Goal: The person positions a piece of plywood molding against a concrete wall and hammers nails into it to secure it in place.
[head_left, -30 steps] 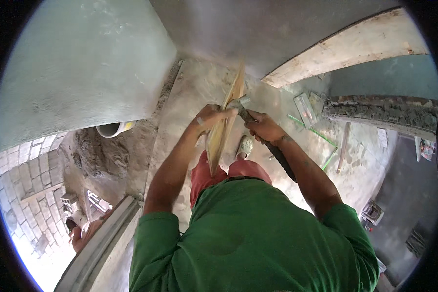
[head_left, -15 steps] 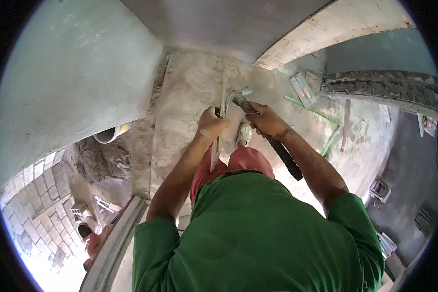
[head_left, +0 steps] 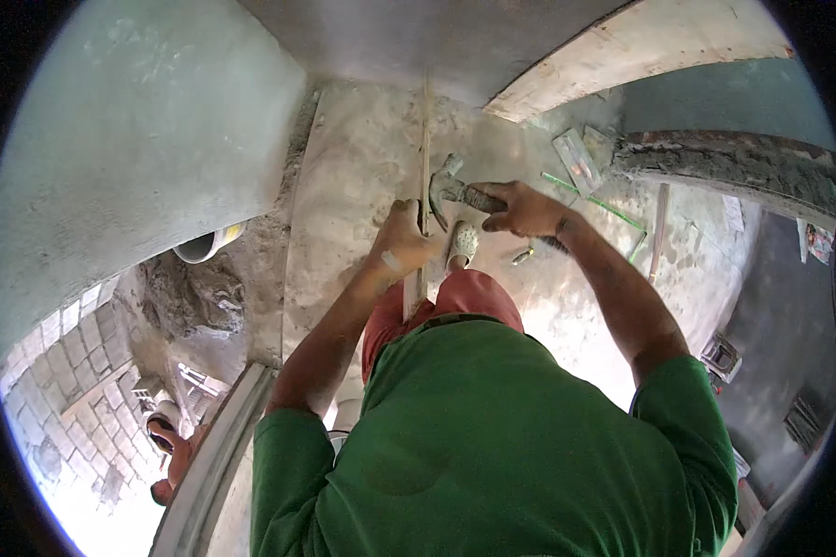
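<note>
My left hand [head_left: 401, 239] is closed around a long, narrow wooden strip [head_left: 426, 153], which runs from my lap away toward the far wall. In my right hand [head_left: 527, 210] is a claw hammer [head_left: 449, 188], gripped by its dark, wrapped handle. The hammer head sits just right of the strip, beside my left fingers; whether it touches the strip I cannot tell. Much of the handle is hidden by my right hand and forearm. A speckled light shoe [head_left: 463, 239] shows below the hammer.
A small yellow-tipped object [head_left: 523, 254] lies on the floor, right of the shoe. Farther right are a flat rectangular board [head_left: 578, 160], a green strip [head_left: 596, 202] and a wood piece [head_left: 660, 227]. A pipe end [head_left: 198, 245] juts out at left. Another person [head_left: 181, 455] is at lower left.
The hammer has turned in my right hand, its handle now lying more sideways and its claw pointing toward me. My right hand rose slightly rightward. The yellow-tipped object on the floor has come into view.
</note>
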`<state>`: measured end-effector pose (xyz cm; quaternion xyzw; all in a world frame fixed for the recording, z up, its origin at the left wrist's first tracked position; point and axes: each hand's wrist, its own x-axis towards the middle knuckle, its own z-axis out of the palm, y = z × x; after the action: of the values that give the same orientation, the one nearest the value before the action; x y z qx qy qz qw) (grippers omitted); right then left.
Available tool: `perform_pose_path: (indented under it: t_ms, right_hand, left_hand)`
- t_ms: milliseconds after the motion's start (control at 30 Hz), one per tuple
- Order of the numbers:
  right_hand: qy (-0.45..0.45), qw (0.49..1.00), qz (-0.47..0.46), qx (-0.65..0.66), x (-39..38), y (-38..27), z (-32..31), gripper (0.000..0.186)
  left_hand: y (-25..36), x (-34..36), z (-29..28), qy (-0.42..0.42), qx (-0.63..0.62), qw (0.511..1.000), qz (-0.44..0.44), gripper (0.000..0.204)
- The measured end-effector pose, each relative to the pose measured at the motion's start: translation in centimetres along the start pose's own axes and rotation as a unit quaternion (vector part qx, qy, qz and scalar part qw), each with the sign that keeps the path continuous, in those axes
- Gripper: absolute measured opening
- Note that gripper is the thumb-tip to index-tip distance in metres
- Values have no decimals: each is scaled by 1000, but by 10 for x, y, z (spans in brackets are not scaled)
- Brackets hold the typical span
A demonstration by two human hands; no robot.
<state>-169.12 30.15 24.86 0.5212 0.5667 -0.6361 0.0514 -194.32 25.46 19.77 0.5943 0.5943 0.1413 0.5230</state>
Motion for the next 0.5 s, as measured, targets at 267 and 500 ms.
perform_pose_path:
  t_ms: [267, 500]
  right_hand:
    - [-153, 982, -22, -111, 19, -17, -66, 74]
    - [-99, 993, 36, -48, -13, 42, -93, 75]
  left_hand:
    - [-18, -7, -38, -84, -48, 993, 62, 46]
    - [-12, -27, -97, -121, -167, 978, 40, 42]
